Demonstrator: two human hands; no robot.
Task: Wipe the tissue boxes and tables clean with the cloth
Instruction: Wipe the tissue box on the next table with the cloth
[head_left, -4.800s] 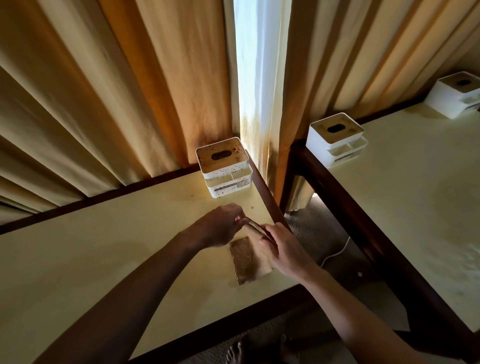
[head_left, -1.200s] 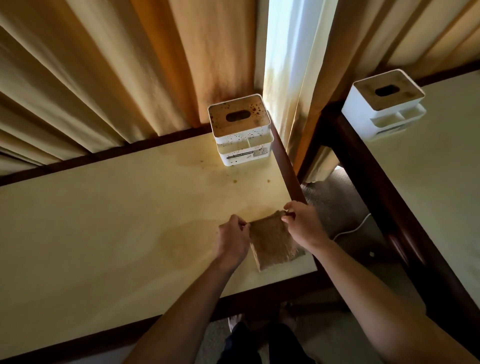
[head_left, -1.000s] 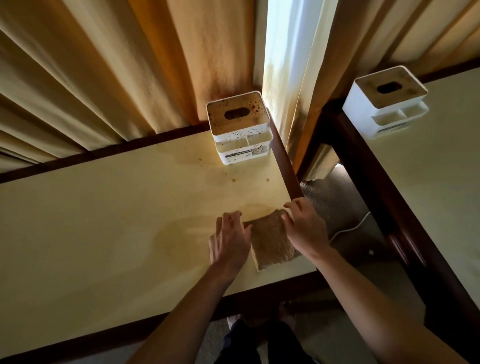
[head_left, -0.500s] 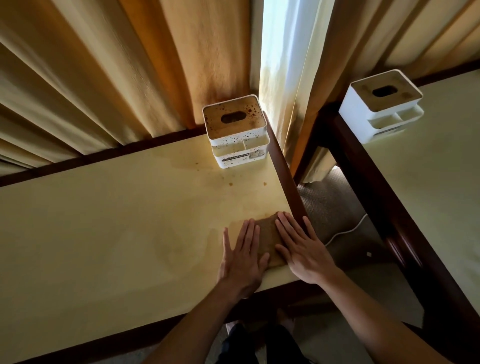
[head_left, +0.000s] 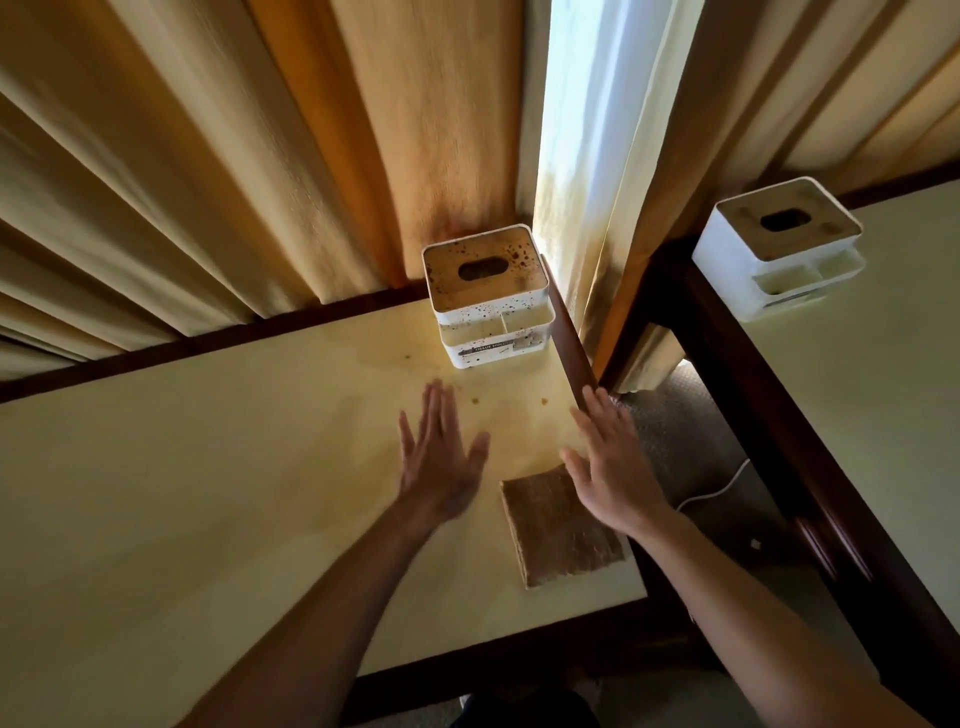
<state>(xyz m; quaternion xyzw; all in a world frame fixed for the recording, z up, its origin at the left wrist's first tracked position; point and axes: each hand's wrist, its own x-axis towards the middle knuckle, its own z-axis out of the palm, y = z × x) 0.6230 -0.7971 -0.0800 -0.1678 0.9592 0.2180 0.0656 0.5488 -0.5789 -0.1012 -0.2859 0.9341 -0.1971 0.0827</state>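
Note:
A folded brown cloth (head_left: 558, 525) lies flat near the front right corner of the cream table (head_left: 182, 467). My left hand (head_left: 441, 462) hovers open above the table to the left of the cloth, fingers spread and pointing away from me. My right hand (head_left: 613, 467) is open too, over the cloth's far right corner and the table's right edge. A white tissue box (head_left: 488, 296) with a wooden lid and brown splatter stands at the table's far right corner. Brown drops and a pale stain mark the tabletop in front of it.
A second white tissue box (head_left: 784, 244) stands on the neighbouring table (head_left: 883, 415) to the right. A carpeted gap with a white cable (head_left: 711, 493) separates the tables. Tan curtains (head_left: 260, 156) hang behind both tables.
Both hands pressed flat on the folded cloth half a second ago. They have lifted off it and moved forward toward the splattered box. The cloth stays on the table.

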